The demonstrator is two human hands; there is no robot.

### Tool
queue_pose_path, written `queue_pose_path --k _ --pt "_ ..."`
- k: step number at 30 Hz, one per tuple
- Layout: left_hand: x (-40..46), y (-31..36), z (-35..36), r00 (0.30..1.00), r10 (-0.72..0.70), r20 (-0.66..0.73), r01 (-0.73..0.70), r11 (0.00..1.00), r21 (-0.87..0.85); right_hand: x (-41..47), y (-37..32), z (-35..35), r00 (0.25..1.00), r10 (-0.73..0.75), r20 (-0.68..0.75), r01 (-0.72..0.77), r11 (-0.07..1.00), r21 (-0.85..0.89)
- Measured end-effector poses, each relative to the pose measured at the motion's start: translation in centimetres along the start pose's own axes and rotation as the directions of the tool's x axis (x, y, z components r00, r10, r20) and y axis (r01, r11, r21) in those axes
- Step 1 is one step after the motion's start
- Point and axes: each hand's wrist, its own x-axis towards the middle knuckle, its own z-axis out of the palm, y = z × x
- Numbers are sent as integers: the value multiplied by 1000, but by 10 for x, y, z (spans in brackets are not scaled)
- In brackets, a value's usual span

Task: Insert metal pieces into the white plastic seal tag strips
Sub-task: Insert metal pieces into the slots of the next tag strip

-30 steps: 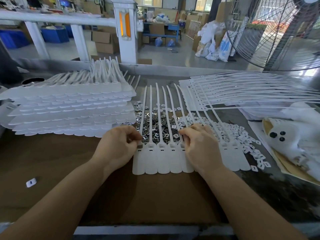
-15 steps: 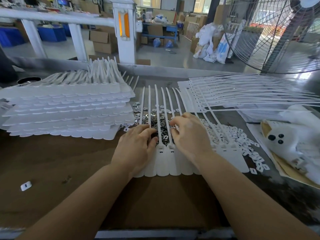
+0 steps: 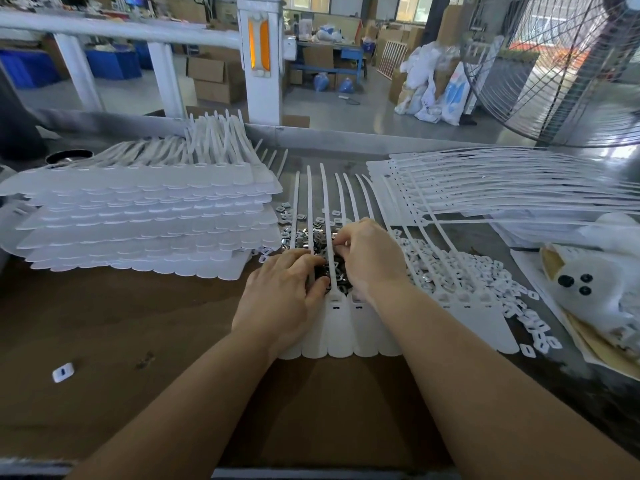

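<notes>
Over the heap of metal pieces (image 3: 320, 237), both hands worked close together. The left hand (image 3: 284, 296) lay palm down with its fingers curled into the heap, just above the heads of the seal tag strip sheet (image 3: 341, 327); whether it already pinched a piece could not be told. The right hand (image 3: 370, 258) had its fingertips drawn together at the heap's middle, seemingly pinching among the pieces, though what it held was hidden. The sheet lay flat beneath both wrists, its tails running away over the metal.

The likely trouble was a piece slipping from the fingertips and vanishing back into the pile, or a wrist nudging the sheet so its slots shifted. To the right, the scatter of white caps (image 3: 485, 275) lay near enough to get mixed in. The stack of sheets (image 3: 145, 220) at left stood well apart.
</notes>
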Motion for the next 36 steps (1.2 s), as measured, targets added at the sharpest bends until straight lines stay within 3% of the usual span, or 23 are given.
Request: queue_pose_path --k 6,16,27,32,36 --pt "1 -2 -2 999 14 -39 -18 995 -99 -12 -2 -14 999 31 -35 -22 968 251" --pt "1 -6 -5 992 -123 -42 108 960 -259 -46 -17 -34 979 -19 204 -73 900 430" --pt "0 -4 -5 992 -119 -49 105 970 -218 -42 -27 -32 916 -55 397 -54 965 257" --pt "1 -4 -3 994 -95 -56 84 980 -183 -38 -30 -30 924 -19 383 -61 979 196" --pt "1 -5 -2 994 -86 -60 75 983 -169 -41 -27 -33 939 1 345 -98 960 264"
